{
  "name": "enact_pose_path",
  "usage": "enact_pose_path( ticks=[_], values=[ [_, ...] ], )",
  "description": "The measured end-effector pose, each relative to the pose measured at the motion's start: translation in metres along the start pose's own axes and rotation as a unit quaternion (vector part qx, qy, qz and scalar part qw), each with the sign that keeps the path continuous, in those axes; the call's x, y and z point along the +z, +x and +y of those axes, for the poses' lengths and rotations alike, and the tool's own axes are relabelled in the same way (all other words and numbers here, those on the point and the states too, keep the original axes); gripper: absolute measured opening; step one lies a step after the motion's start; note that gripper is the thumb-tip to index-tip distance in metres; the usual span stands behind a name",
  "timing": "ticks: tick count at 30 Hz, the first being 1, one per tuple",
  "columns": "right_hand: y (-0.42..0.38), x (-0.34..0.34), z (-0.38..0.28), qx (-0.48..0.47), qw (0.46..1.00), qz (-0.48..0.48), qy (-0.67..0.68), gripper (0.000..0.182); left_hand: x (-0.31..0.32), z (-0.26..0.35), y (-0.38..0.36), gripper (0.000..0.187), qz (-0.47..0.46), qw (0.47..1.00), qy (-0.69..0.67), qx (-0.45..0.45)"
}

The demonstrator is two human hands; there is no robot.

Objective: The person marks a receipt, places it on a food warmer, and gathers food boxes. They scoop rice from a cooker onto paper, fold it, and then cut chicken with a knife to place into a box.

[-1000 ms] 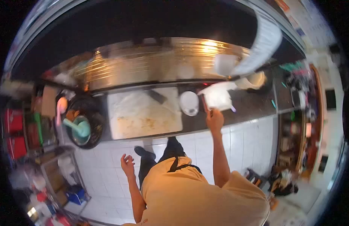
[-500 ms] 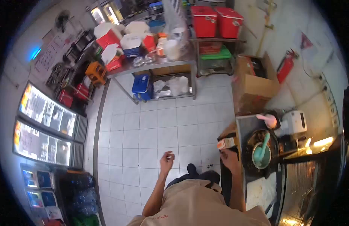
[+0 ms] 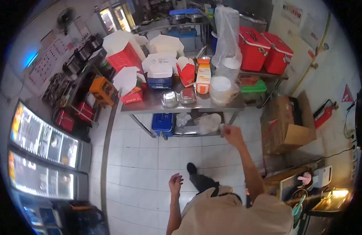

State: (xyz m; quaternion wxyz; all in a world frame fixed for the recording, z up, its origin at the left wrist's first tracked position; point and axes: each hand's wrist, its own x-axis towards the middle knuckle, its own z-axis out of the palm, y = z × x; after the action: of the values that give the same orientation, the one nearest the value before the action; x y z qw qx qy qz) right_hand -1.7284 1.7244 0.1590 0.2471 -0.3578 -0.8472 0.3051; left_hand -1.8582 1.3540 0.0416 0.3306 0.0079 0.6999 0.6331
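Observation:
My right hand (image 3: 232, 136) reaches forward at the front right of the steel table (image 3: 177, 102), its fingers curled together. Whether anything small is in them I cannot make out. Lower down, over the floor, my left hand (image 3: 176, 183) hangs with loosely bent fingers apart and nothing visible in it. On the tabletop stand red cartons (image 3: 124, 58), a blue carton (image 3: 159, 81), an orange and white carton (image 3: 203, 78), clear lidded tubs (image 3: 170, 98) and white round containers (image 3: 221, 87).
A blue cooler (image 3: 162, 124) sits on the table's lower shelf. Right of the table are red coolers (image 3: 254, 49), an open cardboard box (image 3: 284, 129) and a fire extinguisher (image 3: 325, 113). Lit glass-door fridges (image 3: 44, 137) line the left. My foot (image 3: 192, 168) is on the tiled floor.
I have moved forward, so the table looks nearer. My right hand has left the side counter by a small orange and white box and swung out toward the table. The left hand stays low.

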Motion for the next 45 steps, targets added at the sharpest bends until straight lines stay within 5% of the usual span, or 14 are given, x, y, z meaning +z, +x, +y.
enact_pose_path(
  ticks=[5,8,15,19,25,26,29,31,32,34,37,41,43,45],
  values=[
    [0.211,0.044,-0.066,0.033,0.996,0.080,0.002,0.042,-0.078,0.024,0.102,0.028,0.057,0.998,-0.035,-0.020],
    [0.331,0.097,-0.031,0.128,0.984,0.042,-0.119,0.059,-0.123,0.037,0.139,0.031,0.144,0.984,-0.059,-0.087],
    [0.435,0.159,0.020,0.254,0.934,0.070,-0.242,0.053,-0.178,0.071,0.242,0.038,0.132,0.973,-0.030,-0.188],
    [0.483,0.135,0.006,0.056,0.934,0.265,-0.231,0.043,-0.202,0.103,0.323,0.034,0.093,0.977,0.014,-0.192],
    [0.564,0.111,0.066,0.012,0.861,0.018,-0.507,0.029,-0.220,0.187,0.432,0.026,0.060,0.994,0.020,-0.088],
    [0.576,0.112,0.097,0.075,0.897,0.042,-0.434,0.033,-0.197,0.234,0.419,0.025,0.103,0.993,0.018,-0.047],
    [0.566,0.080,0.047,0.022,0.928,0.117,-0.354,0.021,-0.184,0.315,0.390,0.025,0.194,0.979,-0.062,-0.001],
    [0.536,0.051,-0.084,0.035,0.935,0.175,-0.307,0.022,-0.181,0.343,0.379,0.024,0.224,0.972,-0.065,0.010],
    [0.529,0.035,-0.076,-0.095,0.939,0.214,-0.252,0.029,-0.178,0.357,0.377,0.023,0.229,0.971,-0.066,0.018],
    [0.498,0.010,-0.182,-0.070,0.943,0.208,-0.248,0.046,-0.177,0.386,0.386,0.021,0.217,0.970,-0.081,0.076],
    [0.466,0.018,-0.315,-0.236,0.919,0.186,-0.256,0.020,-0.176,0.467,0.407,0.020,0.167,0.968,-0.109,0.155],
    [0.459,0.138,-0.467,-0.351,0.932,0.010,-0.084,0.027,-0.198,0.587,0.416,0.077,-0.082,0.938,0.012,0.336],
    [0.463,0.220,-0.535,-0.361,0.925,-0.113,0.045,0.030,-0.223,0.631,0.417,0.113,-0.207,0.907,-0.096,0.355],
    [0.468,0.311,-0.597,-0.332,0.898,-0.244,0.157,0.035,-0.270,0.657,0.432,0.129,-0.212,0.942,0.001,0.259]
  ],
)
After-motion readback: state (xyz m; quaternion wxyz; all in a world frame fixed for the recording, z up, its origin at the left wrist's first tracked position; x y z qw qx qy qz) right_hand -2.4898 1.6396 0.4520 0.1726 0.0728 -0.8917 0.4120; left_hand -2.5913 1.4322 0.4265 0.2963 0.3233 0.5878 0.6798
